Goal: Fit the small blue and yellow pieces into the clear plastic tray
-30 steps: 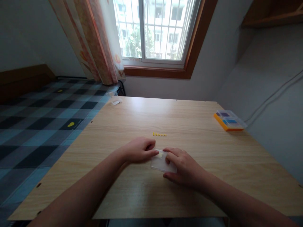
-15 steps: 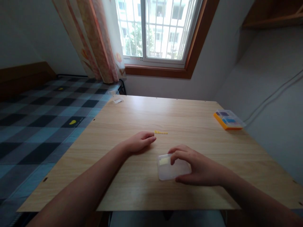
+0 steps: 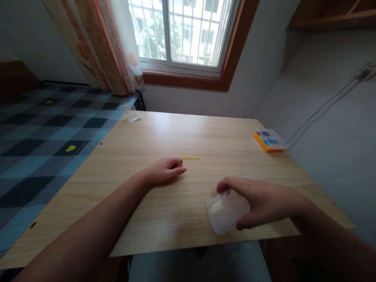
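Observation:
My right hand [image 3: 258, 201] grips a clear plastic box [image 3: 230, 219] by its right end, the thumb on the near side and the fingers on the far side. A small pale yellow block [image 3: 217, 206] shows through the box's left part. The box is turned at an angle above or on the table near its front edge; I cannot tell whether it touches. My left hand [image 3: 166, 170] rests on the tabletop with curled fingers and the thumb pointing right; what lies inside the curl is hidden. Just beyond its fingertips runs a short row of tiny yellow pieces [image 3: 190, 158].
The wooden table [image 3: 158, 137] carries an orange case with a clear lid [image 3: 270, 141] at the far right. An open clear container [image 3: 133, 117] stands at the far left corner. A bed with a checked cover [image 3: 58, 129] borders the left side, a wall the right.
My right hand has moved the plastic box rightward and turned it. My left hand's fingers have curled in more beside the yellow row. The view has shifted slightly.

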The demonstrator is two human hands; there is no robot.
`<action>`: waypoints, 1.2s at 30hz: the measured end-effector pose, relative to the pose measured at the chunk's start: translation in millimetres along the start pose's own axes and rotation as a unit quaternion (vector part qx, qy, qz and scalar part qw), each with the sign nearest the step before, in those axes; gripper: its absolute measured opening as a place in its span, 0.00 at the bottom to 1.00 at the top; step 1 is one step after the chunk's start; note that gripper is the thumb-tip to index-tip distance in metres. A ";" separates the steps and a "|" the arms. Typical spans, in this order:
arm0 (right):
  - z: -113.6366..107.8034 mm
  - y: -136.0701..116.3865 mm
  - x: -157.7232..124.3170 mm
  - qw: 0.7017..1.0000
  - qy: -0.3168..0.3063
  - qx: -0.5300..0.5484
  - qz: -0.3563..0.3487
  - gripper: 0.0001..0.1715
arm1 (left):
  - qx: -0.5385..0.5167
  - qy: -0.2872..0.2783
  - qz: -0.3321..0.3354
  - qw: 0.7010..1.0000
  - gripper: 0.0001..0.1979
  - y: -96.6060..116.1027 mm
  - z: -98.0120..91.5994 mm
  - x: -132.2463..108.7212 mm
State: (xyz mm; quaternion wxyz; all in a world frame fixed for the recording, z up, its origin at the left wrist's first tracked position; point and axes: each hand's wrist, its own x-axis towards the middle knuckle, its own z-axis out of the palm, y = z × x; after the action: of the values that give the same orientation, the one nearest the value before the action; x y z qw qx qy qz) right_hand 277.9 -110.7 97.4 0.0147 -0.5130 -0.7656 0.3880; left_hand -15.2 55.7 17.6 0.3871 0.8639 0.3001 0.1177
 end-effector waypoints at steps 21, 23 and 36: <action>-42.0 130.8 -47.5 0.954 0.299 0.010 0.025 0.28 | 0.085 0.341 -0.077 0.933 0.23 -30.4 -15.5 7.8; -53.4 156.6 -50.6 0.937 0.343 0.016 0.062 0.31 | 0.065 0.364 -0.093 0.924 0.23 -33.7 -14.5 8.3; -156.6 279.7 -15.5 0.845 0.500 -0.002 0.192 0.27 | 0.017 0.404 -0.134 0.904 0.24 -40.7 -15.5 9.8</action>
State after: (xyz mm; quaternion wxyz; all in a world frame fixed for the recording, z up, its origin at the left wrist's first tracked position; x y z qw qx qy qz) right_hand 567.7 15.9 42.2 0.3198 -0.7739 -0.5418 0.0726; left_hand -31.6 92.1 -2.4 0.2298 0.7000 0.5460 0.3988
